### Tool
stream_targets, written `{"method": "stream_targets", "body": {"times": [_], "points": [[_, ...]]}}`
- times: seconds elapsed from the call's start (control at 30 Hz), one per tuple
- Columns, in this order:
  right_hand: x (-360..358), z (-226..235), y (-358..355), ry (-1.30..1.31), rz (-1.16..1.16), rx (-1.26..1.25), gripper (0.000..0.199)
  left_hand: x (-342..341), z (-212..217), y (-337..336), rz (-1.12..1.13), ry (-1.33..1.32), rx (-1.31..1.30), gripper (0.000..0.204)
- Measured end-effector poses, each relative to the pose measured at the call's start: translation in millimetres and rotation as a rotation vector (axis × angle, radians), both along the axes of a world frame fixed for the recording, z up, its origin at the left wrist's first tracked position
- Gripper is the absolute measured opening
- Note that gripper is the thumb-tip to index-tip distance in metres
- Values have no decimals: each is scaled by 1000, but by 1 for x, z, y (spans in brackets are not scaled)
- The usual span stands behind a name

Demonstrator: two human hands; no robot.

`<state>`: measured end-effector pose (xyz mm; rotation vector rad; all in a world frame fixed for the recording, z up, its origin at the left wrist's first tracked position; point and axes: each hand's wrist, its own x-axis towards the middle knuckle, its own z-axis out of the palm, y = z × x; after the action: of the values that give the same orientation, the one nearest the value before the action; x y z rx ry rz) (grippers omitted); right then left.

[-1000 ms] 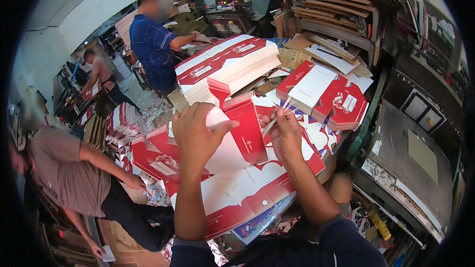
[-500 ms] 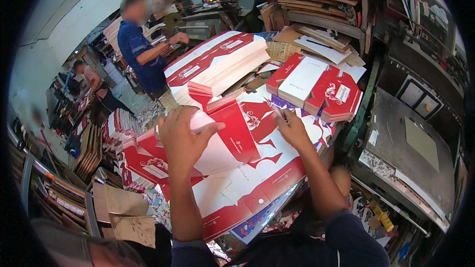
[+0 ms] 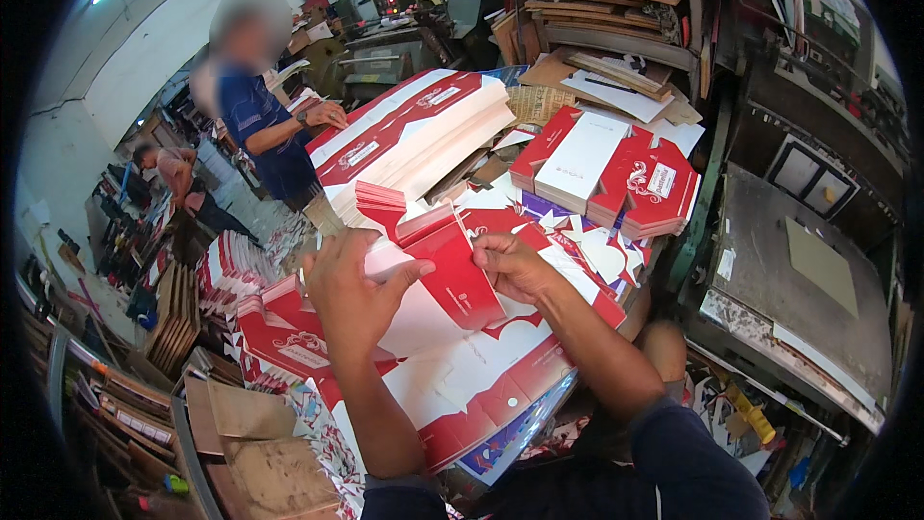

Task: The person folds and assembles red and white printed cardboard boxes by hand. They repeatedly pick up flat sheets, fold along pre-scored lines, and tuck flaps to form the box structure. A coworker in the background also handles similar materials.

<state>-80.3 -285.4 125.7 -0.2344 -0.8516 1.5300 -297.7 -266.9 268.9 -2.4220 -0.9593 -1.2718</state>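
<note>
A thick stack of red and white die-cut carton blanks (image 3: 452,274) stands tilted up in front of me. My left hand (image 3: 361,289) grips its upper left part, thumb over the near face and fingers behind. At the red panel's right edge, my right hand (image 3: 512,268) is closed with thumb and fingertips pinched together. Its fingertips hide exactly what they pinch there. Beneath the stack lies a flat printed sheet (image 3: 481,400) in red and white. Another blank with a white scroll print (image 3: 300,347) shows left of my left wrist.
Beyond the held stack is a tall pile of uncut-looking red and white sheets (image 3: 414,125), with a co-worker in blue (image 3: 260,125) beside it. Finished-looking blanks (image 3: 616,169) are piled at right, near a metal machine bed (image 3: 789,260). Cardboard (image 3: 260,453) lies lower left.
My right hand has moved left from over the paper scraps to the red panel's right edge. My left hand keeps its grip. The co-worker's hand has lowered toward the tall pile.
</note>
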Motion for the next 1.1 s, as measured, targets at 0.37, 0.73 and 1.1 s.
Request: {"method": "stream_targets", "body": {"times": [0.37, 0.73, 1.1], "points": [[-13, 2, -2, -120, -398, -31, 24, 3, -2, 9, -48, -25, 12, 61], [-41, 18, -13, -382, -779, -108, 24, 1, -5, 8, -100, 1, -3, 60], [43, -13, -9, -1123, -859, -36, 36, -3, -1, 2, -36, 63, -33, 57]]}}
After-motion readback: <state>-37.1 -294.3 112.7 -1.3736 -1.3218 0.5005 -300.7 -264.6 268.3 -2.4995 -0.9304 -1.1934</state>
